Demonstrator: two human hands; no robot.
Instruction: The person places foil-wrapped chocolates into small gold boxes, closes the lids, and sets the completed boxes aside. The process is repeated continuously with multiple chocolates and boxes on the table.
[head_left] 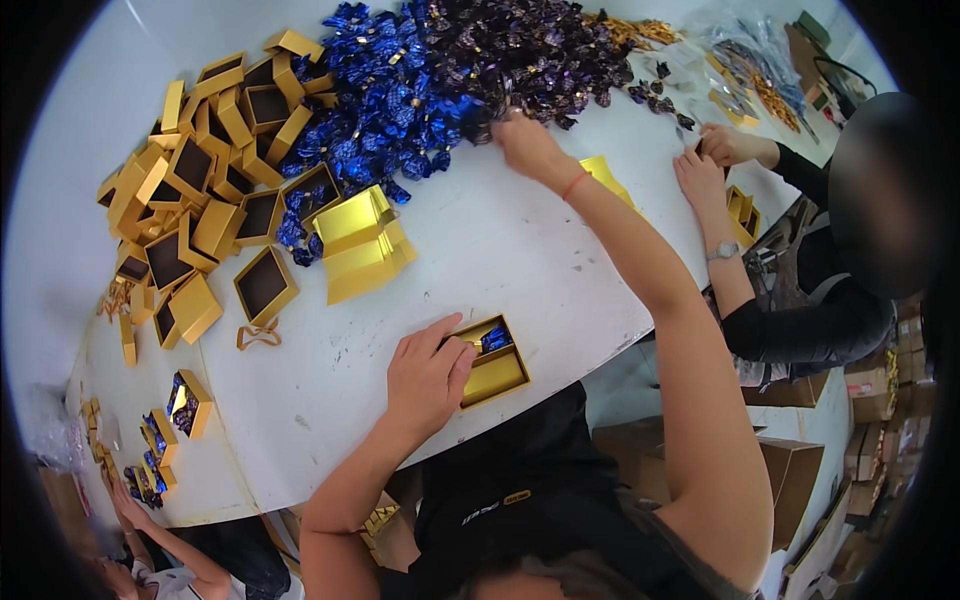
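Note:
A shallow gold box (524, 375) with a divider lies on the white table close to my body. My left hand (428, 375) closes over its left side, the thumb reaching over the rim. One blue foil-wrapped candy (494, 340) lies in the box's far compartment; gold lining shows in the near one. Stretched far forward, my right hand (530, 150) is at the near edge of a heap of dark foil-wrapped candies (520, 50). Its fingers are curled and pinched together; motion blur hides what is between them. Left of it spreads a heap of blue foil-wrapped candies (375, 100).
Gold boxes (190, 165) pile up at the left, beside folded gold sheets (365, 245). Filled boxes (188, 405) stand at the lower left near another person's hand (130, 510). At the right, a co-worker's hands (715, 155) work by a gold box (742, 215).

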